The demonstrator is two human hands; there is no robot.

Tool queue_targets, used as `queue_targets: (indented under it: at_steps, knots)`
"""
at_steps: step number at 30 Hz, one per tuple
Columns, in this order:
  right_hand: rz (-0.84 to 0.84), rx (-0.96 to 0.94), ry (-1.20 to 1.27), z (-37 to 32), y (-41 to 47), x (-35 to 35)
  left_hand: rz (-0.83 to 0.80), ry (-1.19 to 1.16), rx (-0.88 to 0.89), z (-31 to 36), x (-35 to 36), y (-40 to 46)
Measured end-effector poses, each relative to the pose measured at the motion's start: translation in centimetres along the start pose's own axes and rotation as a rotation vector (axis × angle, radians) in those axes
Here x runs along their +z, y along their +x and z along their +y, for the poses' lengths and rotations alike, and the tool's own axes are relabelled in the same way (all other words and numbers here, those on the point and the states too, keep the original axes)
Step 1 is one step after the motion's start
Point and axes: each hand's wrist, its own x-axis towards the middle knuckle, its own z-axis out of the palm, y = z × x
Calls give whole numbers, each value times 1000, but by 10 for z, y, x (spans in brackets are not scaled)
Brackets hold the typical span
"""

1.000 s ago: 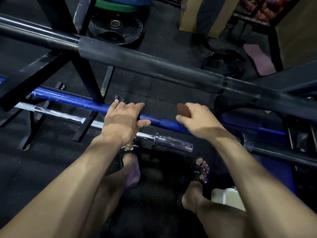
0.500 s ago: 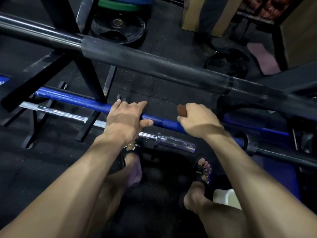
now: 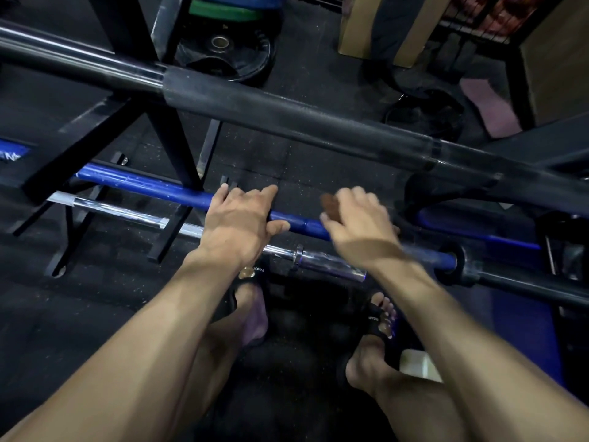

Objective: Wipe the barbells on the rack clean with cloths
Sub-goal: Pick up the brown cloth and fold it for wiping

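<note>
A blue barbell (image 3: pixel 143 185) lies low across the rack, running from the left down to the right. My left hand (image 3: pixel 237 223) grips it near the middle, fingers over the top and thumb underneath. Just to the right, my right hand (image 3: pixel 357 221) holds a small brown cloth (image 3: pixel 331 204) against the same blue bar; the hand is blurred. A thick black barbell (image 3: pixel 287 113) crosses the view higher up. A chrome barbell (image 3: pixel 328 264) lies just in front of the blue one, partly under my wrists.
Black rack uprights (image 3: pixel 165 129) and struts stand at left. Black weight plates (image 3: pixel 223 49) lie on the rubber floor behind, another plate (image 3: pixel 424 118) at right. A wooden box (image 3: pixel 360 23) stands at the back. A white container (image 3: pixel 417 365) sits by my right foot.
My right hand with the cloth has lifted slightly and shifted along the blue bar, now blurred. My left hand keeps its grip in the same spot.
</note>
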Motion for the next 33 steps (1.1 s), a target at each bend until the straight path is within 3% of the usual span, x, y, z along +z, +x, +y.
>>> queue_targets:
  at_steps: [3,6,11,14,17,20,22,24,27,33]
  knots:
    - [109,-205,99,-44,-7,7,10,11,10,-1,1,0]
    - [135,-362,75,-39,-20,9,4,17,17,0,0,0]
    - [178,-193,102,29,-36,-6,-9,-27,20,5,-1,-2]
    - [115,-106,170,65,-60,-23,7,-33,21,7,-1,-3]
    - [37,-116,284,73,-81,-34,4,-38,9,9,-2,-3]
    - [71,-22,413,69,-79,-29,0,-27,15,12,-2,-2]
    - [72,24,239,68,-68,-26,-2,-25,22,12,0,-2]
    - [-70,-3,81,68,-59,-25,5,-30,34,8,1,-2]
    - [-211,-71,32,70,-52,-22,12,-38,52,3,0,-2]
    - [-35,-160,-228,43,-42,4,18,-24,73,7,1,-1]
